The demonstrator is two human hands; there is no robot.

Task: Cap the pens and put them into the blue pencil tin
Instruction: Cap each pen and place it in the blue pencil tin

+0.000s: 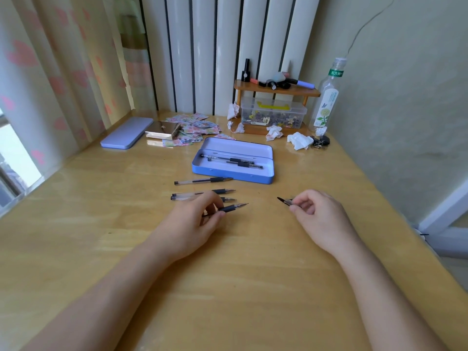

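The open blue pencil tin (229, 175) lies on the wooden desk, with capped pens (234, 160) inside. In front of it three uncapped pens (202, 181) lie side by side, tips pointing right. My left hand (200, 219) grips a fourth uncapped pen (234, 207) by its barrel, tip to the right, just over the desk. My right hand (316, 211) pinches a black pen cap (285, 201), its point aimed left toward the pen tip. A gap of bare desk separates cap and tip.
The tin's lid (126, 133) lies at the back left beside a gold box (162, 130) and scattered stickers. A small wooden shelf (276, 89), a clear storage box (273, 114), a bottle (326, 97) and crumpled tissues (298, 140) stand at the back right.
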